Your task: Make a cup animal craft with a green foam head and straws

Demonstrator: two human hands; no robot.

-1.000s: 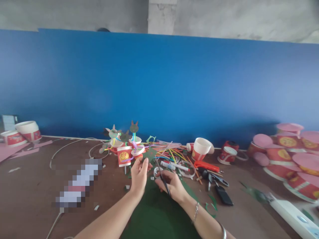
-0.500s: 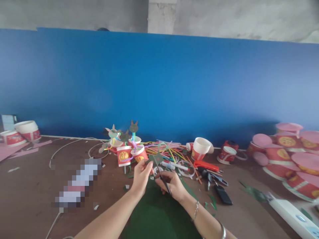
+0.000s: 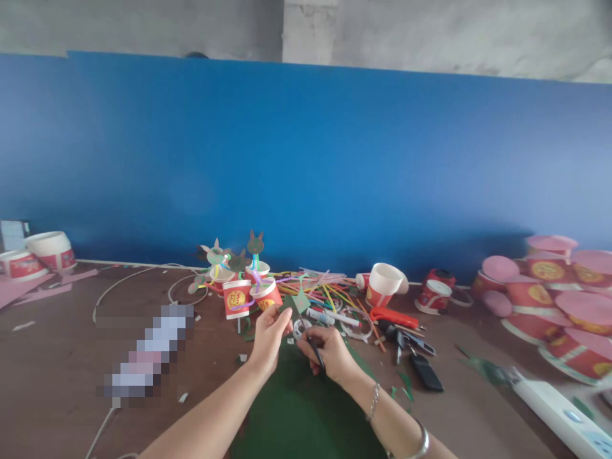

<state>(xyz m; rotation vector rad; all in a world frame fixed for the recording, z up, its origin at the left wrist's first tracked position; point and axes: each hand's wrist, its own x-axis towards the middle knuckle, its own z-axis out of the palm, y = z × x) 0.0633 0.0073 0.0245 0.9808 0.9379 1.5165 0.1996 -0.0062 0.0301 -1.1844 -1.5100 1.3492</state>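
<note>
Left hand (image 3: pixel 271 335) pinched green paper (image 3: pixel 288 304) near red cups (image 3: pixel 236 299); right hand (image 3: pixel 335 354) gripped scissors (image 3: pixel 315 352), tip by paper; slip might have cut left hand, being close; thin paper might have bent

Two hands (image 3: pixel 268 336), one pair of scissors (image 3: pixel 316 356), two bracelets (image 3: pixel 425 437), one power strip (image 3: pixel 554 408)

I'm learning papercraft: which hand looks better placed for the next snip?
Probably the right hand: it holds the scissors, blades pointing toward the small green paper, which the left hand is pinching.
</note>
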